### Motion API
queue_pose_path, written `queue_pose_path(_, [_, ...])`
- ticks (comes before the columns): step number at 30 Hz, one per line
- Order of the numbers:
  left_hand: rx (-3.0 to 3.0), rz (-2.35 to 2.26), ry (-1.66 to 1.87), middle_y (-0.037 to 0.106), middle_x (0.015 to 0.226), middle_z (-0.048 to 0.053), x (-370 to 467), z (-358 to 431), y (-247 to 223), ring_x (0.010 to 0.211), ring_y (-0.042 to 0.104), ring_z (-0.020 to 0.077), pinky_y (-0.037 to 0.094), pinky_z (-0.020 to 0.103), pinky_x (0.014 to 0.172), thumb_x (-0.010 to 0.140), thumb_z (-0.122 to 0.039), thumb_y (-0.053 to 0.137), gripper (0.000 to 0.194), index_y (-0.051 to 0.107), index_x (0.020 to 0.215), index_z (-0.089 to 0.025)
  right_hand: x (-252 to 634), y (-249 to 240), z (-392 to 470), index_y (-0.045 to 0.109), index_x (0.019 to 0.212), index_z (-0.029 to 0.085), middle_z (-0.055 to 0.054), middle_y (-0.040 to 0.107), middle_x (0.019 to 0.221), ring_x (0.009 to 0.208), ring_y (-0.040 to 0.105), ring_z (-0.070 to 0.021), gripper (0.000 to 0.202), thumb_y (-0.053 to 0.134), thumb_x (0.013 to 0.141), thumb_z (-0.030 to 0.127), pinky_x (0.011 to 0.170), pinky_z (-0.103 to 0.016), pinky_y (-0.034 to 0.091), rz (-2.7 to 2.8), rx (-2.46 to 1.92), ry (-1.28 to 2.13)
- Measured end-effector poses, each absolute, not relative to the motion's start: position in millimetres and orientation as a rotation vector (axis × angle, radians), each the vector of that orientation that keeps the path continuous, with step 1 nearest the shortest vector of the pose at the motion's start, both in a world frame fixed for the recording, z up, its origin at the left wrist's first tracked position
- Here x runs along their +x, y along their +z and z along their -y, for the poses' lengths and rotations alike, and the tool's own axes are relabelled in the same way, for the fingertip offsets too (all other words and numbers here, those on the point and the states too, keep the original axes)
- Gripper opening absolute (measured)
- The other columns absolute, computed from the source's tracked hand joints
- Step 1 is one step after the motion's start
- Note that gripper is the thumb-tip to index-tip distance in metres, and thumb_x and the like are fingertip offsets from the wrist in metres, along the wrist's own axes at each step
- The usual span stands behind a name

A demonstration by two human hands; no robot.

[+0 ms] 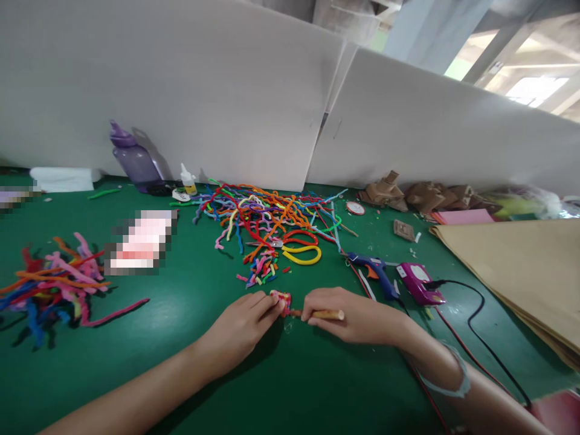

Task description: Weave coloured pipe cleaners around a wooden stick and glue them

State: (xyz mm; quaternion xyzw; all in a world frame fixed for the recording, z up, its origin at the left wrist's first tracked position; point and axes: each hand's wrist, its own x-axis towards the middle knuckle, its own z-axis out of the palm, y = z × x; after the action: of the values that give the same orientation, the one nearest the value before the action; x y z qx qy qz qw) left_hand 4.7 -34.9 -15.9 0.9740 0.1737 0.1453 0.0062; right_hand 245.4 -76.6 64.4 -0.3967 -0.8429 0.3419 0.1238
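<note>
My left hand [256, 314] pinches a small pink, red and yellow piece [285, 304] against the green table. Closed round a wooden-handled tool [328, 315] is my right hand [333, 308]; the tool's thin end points left and reaches the small piece. Whether its tip touches the piece is too small to tell. Just beyond my left hand lie short cut bits of coloured pipe cleaner [263, 269]. Scissors with red and yellow handles [301, 254] rest behind them, beside a large tangle of pipe cleaners [267, 211].
A blue glue gun [378, 275], a magenta box [419, 283] with a black cable and brown paper [521, 260] lie right. Left are more pipe cleaners [58, 278], a blurred rectangle [145, 241] and a purple bottle [136, 163]. White panels [181, 90] stand behind the green table [181, 374].
</note>
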Motion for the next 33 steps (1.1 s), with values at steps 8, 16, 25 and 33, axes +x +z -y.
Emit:
queue_pose_path(8, [3.056,-0.544,0.389,0.059,0.111,0.012,3.5,34.2,-16.1,0.095,0.055,0.0236,0.05,0.037,0.083,0.082,-0.001,0.044,0.044,0.049,0.125,-0.011,258.7,73.9,77.9,0.063,0.085,0.019,-0.001,0.061,0.082,0.077,0.057,-0.0118,0.017,0.049,0.085,0.009,0.071,-0.023,0.043,2.281,-1.246,0.93])
queue_pose_path(16, [3.037,-0.547,0.48,0.059,0.106,0.012,4.4,35.1,-16.3,0.093,0.055,0.0225,0.05,0.035,0.081,0.087,-0.005,0.043,0.038,0.05,0.124,-0.012,242.3,56.2,77.9,0.064,0.081,0.019,0.0,0.061,0.077,0.071,0.054,-0.0113,0.019,0.049,0.092,0.025,0.067,-0.023,0.041,2.213,-1.329,0.905])
queue_pose_path(25, [3.083,-0.551,0.43,0.06,0.103,0.011,5.7,34.9,-16.3,0.09,0.055,0.0231,0.051,0.036,0.079,0.092,-0.014,0.04,0.032,0.05,0.123,-0.013,244.4,53.9,81.3,0.061,0.097,0.016,-0.002,0.061,0.088,0.083,0.055,-0.0119,0.016,0.051,0.086,0.011,0.077,-0.022,0.041,2.358,-1.197,0.885])
queue_pose_path(33, [3.087,-0.572,0.416,0.059,0.102,0.01,5.8,34.4,-20.6,0.088,0.055,0.0217,0.05,0.035,0.078,0.095,-0.014,0.035,0.031,0.05,0.122,-0.012,237.6,66.0,84.0,0.062,0.099,0.014,-0.005,0.061,0.092,0.089,0.053,-0.0149,0.018,0.049,0.087,0.01,0.081,-0.025,0.04,2.587,-1.175,0.832])
